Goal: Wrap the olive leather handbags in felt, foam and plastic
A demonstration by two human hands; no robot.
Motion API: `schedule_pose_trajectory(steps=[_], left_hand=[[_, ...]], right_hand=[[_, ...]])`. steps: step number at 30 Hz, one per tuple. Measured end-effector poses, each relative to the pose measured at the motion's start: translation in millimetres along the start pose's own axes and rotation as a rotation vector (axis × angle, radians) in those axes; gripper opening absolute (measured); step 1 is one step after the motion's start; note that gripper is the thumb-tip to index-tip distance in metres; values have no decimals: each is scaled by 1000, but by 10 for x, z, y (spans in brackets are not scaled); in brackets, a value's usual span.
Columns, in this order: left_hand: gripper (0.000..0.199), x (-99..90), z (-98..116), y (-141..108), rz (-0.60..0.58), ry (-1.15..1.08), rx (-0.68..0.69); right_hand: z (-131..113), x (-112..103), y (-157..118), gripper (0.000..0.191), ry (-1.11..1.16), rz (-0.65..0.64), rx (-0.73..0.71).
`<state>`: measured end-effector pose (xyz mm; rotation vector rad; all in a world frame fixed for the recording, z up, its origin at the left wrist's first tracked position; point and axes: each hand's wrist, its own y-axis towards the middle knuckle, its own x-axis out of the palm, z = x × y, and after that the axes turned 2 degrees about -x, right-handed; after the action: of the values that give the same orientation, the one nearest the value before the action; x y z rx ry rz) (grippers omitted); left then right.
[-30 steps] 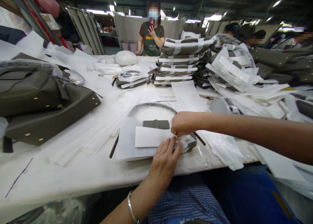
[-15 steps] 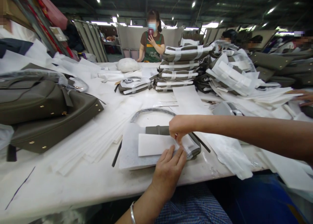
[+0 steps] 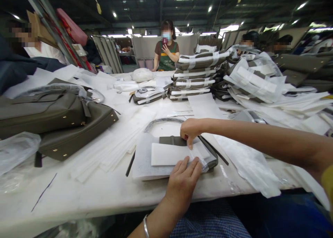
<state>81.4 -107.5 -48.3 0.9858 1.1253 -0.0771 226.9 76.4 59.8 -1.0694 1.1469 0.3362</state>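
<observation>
The left hand [image 3: 184,182] is nearest: fingers extended, not closed, tips on the near end of a clear, narrow plastic tape strip [image 3: 197,157]. The olive-grey leather handbag [image 3: 212,157] lies flat on the white tabletop [image 3: 78,193], directly under these fingers, with a white rectangular sheet [image 3: 165,155] on top. Beyond, the right hand [image 3: 191,129] points its thumb down at the tape strip; its other fingers are curled, grip indeterminable. Farther back stands a stack of taped olive-grey bags [image 3: 194,82].

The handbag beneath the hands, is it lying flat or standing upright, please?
The handbag lies flat: white paper covers its upward face.
</observation>
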Motion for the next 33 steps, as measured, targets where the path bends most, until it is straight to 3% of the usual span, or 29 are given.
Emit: schedule_pose_trajectory(steps=[5, 9, 12, 15, 18, 20, 25, 30, 33], left_hand=[[28, -1, 6, 3, -2, -8, -6], [30, 0, 11, -6, 17, -11, -4], [29, 20, 13, -20, 35, -13, -22], [30, 45, 13, -30, 44, -17, -22], [30, 53, 15, -29, 40, -21, -15], [30, 49, 17, -24, 44, -21, -19], [30, 36, 24, -13, 47, -25, -30], [30, 35, 8, -12, 25, -19, -26], [33, 24, -4, -10, -9, -19, -23]], right_hand=[[296, 144, 118, 36, 140, 65, 111], [470, 217, 144, 22, 154, 167, 231], [402, 269, 32, 17, 192, 297, 293], [208, 370, -139, 40, 299, 374, 255], [82, 500, -228, 75, 492, 329, 208], [107, 579, -203, 87, 633, 285, 199], [385, 677, 10, 86, 921, 137, 57], [542, 684, 138, 93, 963, 76, 31], [564, 683, 137, 86, 948, 92, 50]])
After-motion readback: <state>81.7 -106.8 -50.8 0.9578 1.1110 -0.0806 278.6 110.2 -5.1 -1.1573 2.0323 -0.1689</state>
